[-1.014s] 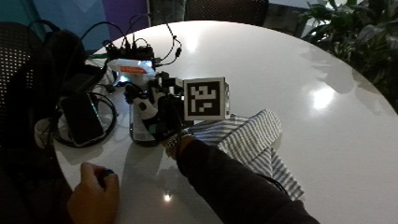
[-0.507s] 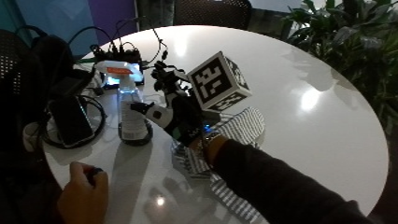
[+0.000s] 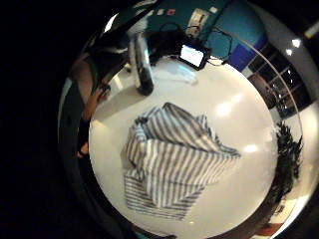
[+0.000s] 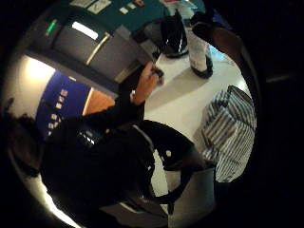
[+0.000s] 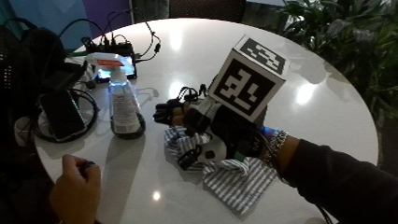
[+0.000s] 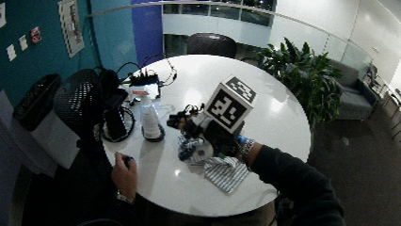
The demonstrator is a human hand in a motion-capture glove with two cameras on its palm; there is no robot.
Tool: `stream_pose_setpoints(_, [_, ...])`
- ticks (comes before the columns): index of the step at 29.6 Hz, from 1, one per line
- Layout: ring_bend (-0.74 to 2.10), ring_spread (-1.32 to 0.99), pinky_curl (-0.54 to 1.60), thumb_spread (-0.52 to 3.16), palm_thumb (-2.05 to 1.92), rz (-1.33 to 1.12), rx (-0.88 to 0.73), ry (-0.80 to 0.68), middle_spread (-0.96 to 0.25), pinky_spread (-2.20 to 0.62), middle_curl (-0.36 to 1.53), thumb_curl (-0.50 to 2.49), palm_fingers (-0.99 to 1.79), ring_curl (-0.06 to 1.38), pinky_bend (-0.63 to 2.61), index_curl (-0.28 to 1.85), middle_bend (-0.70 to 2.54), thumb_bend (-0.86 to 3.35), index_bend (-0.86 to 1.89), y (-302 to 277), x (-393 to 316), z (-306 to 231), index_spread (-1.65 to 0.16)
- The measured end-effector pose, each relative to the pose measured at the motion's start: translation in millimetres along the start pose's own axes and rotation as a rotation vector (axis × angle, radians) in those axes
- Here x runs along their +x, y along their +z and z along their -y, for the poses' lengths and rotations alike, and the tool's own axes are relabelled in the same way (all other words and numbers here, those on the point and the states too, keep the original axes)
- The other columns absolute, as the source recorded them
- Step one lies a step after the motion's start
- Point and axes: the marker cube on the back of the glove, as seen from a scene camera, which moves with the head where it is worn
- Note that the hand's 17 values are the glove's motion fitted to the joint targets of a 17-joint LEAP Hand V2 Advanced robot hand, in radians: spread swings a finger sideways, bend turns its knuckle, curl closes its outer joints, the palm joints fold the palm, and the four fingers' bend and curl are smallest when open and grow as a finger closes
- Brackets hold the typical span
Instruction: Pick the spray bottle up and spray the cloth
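Note:
A clear spray bottle [image 5: 122, 105] with a white and orange trigger head stands upright on the round white table [image 5: 323, 93], left of my hand. A crumpled grey-striped cloth [image 5: 239, 182] lies near the table's front edge. My gloved right hand [image 5: 205, 126] hovers just above the cloth, its fingers [image 5: 167, 112] loosely bent toward the bottle and holding nothing. A gap separates it from the bottle. Both palm views look down on the cloth [image 3: 169, 164] [image 4: 230, 128], with the bottle [image 3: 142, 64] [image 4: 199, 47] standing beyond it.
A phone [image 5: 59, 114] ringed by cables lies left of the bottle. Behind it sit a lit device [image 5: 121, 67] and a power strip [image 5: 109, 46]. The person's bare left hand [image 5: 74, 184] rests at the near edge, gripping a small dark thing. Plants [image 5: 348, 37] stand beyond the table's right side.
My hand was against the bottle a second ago; it has drawn away and now hangs over the cloth. The bottle stays standing on the table. The outside camera has shifted too.

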Motion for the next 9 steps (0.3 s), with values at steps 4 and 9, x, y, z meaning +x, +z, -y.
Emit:
stream_pose_setpoints(4, [0.38,-0.14,0.32,0.99,0.36,0.005,-0.06,-0.084,-0.14,0.11,0.37,0.24,0.57,0.31,0.35,0.31,0.24,-0.04,0.26,3.4,-18.2,-13.9,-0.37])
stream_pose_setpoints(9, [0.35,-0.15,0.31,0.98,0.34,0.013,-0.095,-0.116,-0.15,0.12,0.36,0.24,0.59,0.3,0.3,0.32,0.21,-0.04,0.24,11.5,-28.0,-18.6,-0.38])
